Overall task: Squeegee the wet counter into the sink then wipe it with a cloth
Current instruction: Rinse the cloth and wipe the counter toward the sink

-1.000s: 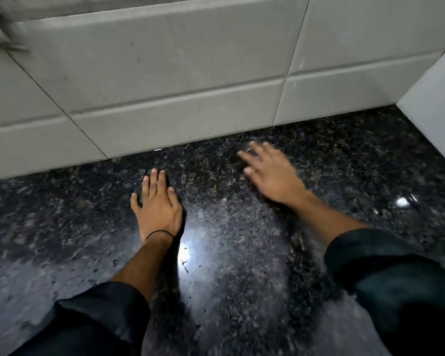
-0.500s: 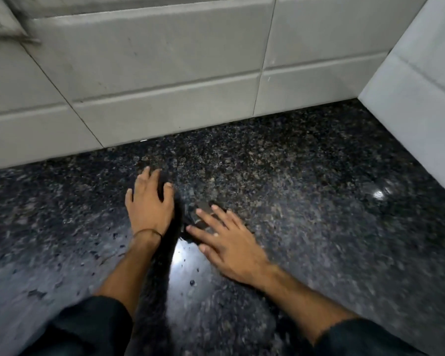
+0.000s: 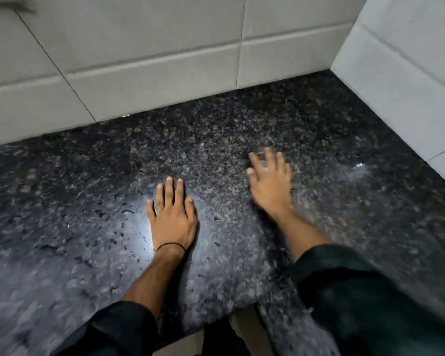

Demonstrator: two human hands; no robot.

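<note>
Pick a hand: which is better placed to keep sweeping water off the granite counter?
Right, probably. The right hand is motion-blurred, fingers spread over the granite counter; the left hand lies flat by the droplets, seemingly bracing. No squeegee, cloth or sink visible.

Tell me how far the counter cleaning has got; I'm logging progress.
Done: nothing looks finished; droplets still sit on the granite counter. In hand: the left hand lies flat on the wet stone; the right hand, blurred, is spread open above the counter nearer the wall tiles. Neither holds anything. Left: squeegeeing and wiping; no squeegee, cloth or sink is in view.
</note>
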